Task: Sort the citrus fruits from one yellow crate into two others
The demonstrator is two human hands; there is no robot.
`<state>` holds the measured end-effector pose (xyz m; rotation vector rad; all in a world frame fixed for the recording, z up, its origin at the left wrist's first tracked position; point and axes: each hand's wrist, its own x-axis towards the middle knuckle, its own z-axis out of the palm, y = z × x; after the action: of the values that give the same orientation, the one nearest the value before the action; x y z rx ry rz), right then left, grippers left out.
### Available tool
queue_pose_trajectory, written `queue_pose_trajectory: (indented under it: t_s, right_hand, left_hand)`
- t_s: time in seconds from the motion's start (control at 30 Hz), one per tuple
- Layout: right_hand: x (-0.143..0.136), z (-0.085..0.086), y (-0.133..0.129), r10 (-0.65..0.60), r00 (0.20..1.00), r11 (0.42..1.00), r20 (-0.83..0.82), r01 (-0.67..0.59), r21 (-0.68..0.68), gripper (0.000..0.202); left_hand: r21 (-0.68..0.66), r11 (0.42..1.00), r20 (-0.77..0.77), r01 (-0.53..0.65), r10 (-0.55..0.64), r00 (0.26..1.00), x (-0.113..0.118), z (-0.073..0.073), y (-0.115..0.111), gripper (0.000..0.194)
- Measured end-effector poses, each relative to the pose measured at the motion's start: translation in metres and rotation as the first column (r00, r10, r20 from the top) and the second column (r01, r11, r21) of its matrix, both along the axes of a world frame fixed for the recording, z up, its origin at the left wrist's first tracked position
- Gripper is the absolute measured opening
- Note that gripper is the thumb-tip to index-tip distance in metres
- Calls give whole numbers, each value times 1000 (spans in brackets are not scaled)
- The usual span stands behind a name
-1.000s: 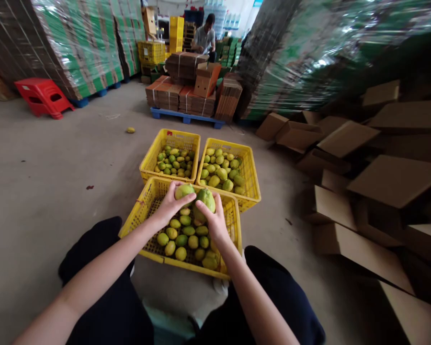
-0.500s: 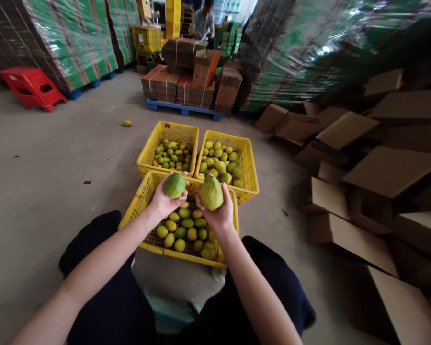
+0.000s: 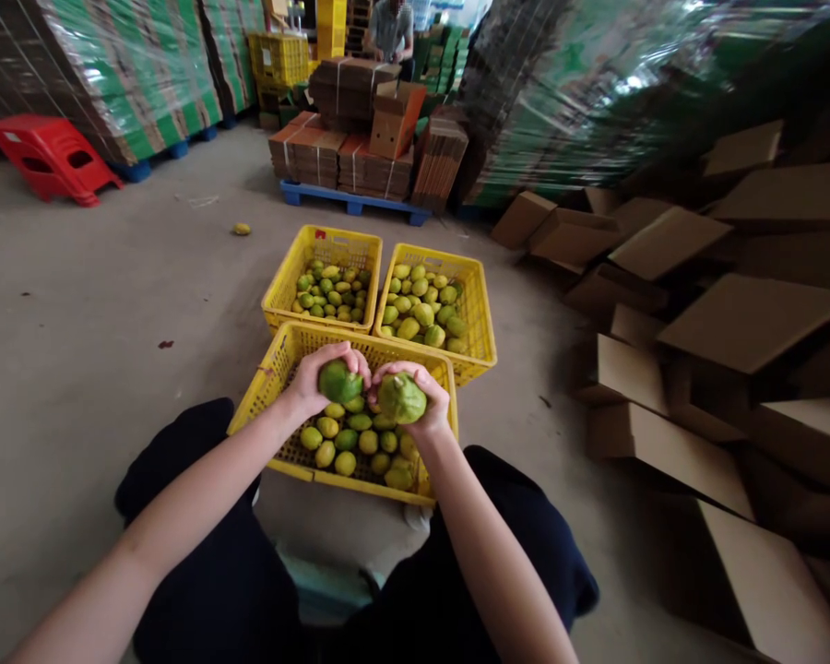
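Note:
Held over the near yellow crate [image 3: 249, 406] are two fruits, one in each hand. My left hand [image 3: 313, 380] is wrapped round a dark green lemon [image 3: 338, 381]. A larger, bumpy yellow-green lemon [image 3: 402, 399] sits in my right hand [image 3: 432, 402], its knobbed end turned up. The fingertips of both hands nearly meet; whether they touch I cannot tell. Below them, several green and yellow lemons [image 3: 346, 440] lie spread in the near crate. Just behind stand a left crate [image 3: 277, 293] of small green and yellow lemons and a right crate [image 3: 482, 314] of bigger ones.
Open cardboard boxes [image 3: 753, 323] are heaped at the right. Flattened cartons [image 3: 377, 166] stand on a blue pallet [image 3: 349, 203] ahead, with a person [image 3: 391, 37] behind. A red stool [image 3: 52, 157] and a stray lemon [image 3: 242, 229] are on the floor at left.
Both hands have turned and dropped slightly, coming closer together. The right hand's lemon has rotated so its knobbed end shows. The view has tilted down a little.

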<state>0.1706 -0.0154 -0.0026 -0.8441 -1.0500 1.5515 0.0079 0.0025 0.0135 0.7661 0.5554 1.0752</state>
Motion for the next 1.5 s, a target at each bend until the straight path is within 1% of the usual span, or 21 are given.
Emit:
queue_pose_trajectory:
  t_s: [0.03,0.1,0.17,0.23,0.27,0.33,0.4,0.47,0.53,0.63,0.73,0.87,1.03,1.13,1.2,1.27,1.3,1.37,1.4,1.43,1.5]
  right_hand:
    - [0,0,0,14,1000,1000,16,-14,4,45]
    - [1,1,-1,26,999,999,22,-26,19,45]
    - [2,1,-1,44,999,998,-6,-44,39,43]
    - [1,2,-1,65,995,997,-78,-63,33,38]
    - [1,2,-1,72,989,997,-129,-71,10,35]
    - [0,4,0,57,966,994,-251,-79,-79,31]
    - [-3,5,1,-16,923,976,-384,-68,-206,29]
    - [-5,4,3,-131,859,945,-496,-43,-325,29]
    - [-7,2,5,-240,795,910,-558,-16,-414,30]
    - [-9,-3,8,-364,736,858,-571,26,-513,32]
    - [-10,-5,10,-419,725,828,-547,57,-558,32]
    - [-10,-2,11,-402,748,834,-529,61,-548,28]
    - [-8,-5,11,-437,718,824,-542,78,-561,25]
    - [-4,-10,13,-387,759,829,-524,37,-559,24]
    - [-1,-10,13,-310,810,862,-497,19,-507,27]
    - [3,-5,13,-235,873,916,-428,52,-398,30]
    - [4,-2,12,-215,908,941,-361,95,-325,31]
    - [8,5,7,-220,965,971,-145,202,-129,41]
    - [10,9,5,-241,970,971,-17,241,-4,52]
    - [12,11,2,-264,959,960,105,250,127,64]
    - [15,13,-3,-307,904,916,299,196,349,77]
  left_hand:
    - [43,999,-18,27,-26,1000,-1,0,-1,36]
    - [78,995,-28,63,-61,998,-2,0,-1,37]
    - [76,994,-21,75,-74,997,-3,1,-2,37]
    - [40,997,-5,68,-68,998,-2,3,-2,37]
    - [0,999,14,53,-53,998,-1,5,-3,37]
    - [-149,989,82,0,12,997,2,7,-2,36]
    - [-350,935,177,-58,127,976,4,7,-1,33]
    - [-497,865,263,-76,233,936,6,5,2,31]
    - [-560,825,314,-77,297,902,7,0,4,33]
    - [-618,779,292,-109,356,888,9,-6,8,38]
    - [-643,755,256,-129,370,893,10,-10,10,44]
    - [-633,766,259,-107,341,904,12,-12,12,47]
    - [-616,778,249,-125,342,906,12,-13,13,42]
    - [-612,780,226,-125,325,918,9,-9,12,43]
    - [-625,777,228,-75,273,935,6,-4,12,47]
    - [-639,769,232,-27,226,946,1,1,11,49]
    - [-636,771,223,-30,220,950,0,4,11,48]
    - [-598,795,174,-99,250,952,-3,7,12,44]
    - [-566,810,139,-153,277,951,-4,7,12,41]
    - [-523,826,103,-208,304,947,-5,6,12,38]
    - [-398,868,34,-296,336,941,-6,3,12,33]
